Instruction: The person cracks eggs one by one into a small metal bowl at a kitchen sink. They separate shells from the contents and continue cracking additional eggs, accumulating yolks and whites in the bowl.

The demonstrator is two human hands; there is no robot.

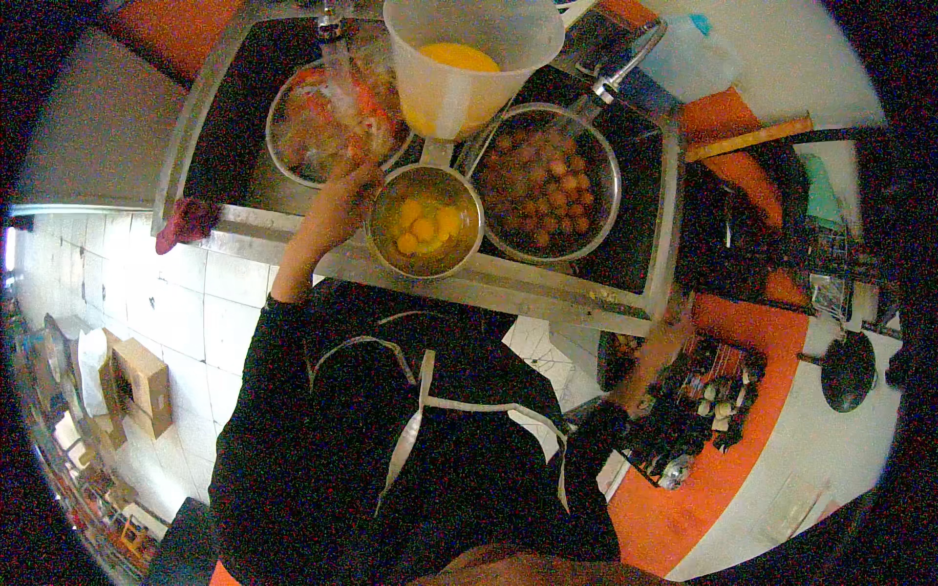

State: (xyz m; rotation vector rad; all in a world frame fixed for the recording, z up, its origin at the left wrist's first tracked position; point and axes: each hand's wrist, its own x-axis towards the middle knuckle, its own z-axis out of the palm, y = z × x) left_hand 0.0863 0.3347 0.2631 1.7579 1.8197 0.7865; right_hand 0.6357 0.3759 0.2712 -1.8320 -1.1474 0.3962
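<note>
Before me, a small round metal bowl (425,221) holds several egg yolks in clear egg white. My left hand (355,190) is at its left rim; whether the fingers grip it is unclear. Above the bowl stands a translucent plastic container (473,80) partly filled with yellow liquid. A round vessel (275,150) at the upper left holds red and pale pieces, blurred. To the right, a larger round vessel (615,190) contains many brown ball-shaped items. My right hand (663,344), blurred, is beside the metal-edged unit's front right corner; its hold cannot be made out.
A metal rim (560,300) borders the dark work surface. A dark red cloth (187,223) hangs over its left front corner. At lower right is a dark tray (652,472) with mixed small items, near a black pan (848,372). A cardboard box (146,384) lies at left.
</note>
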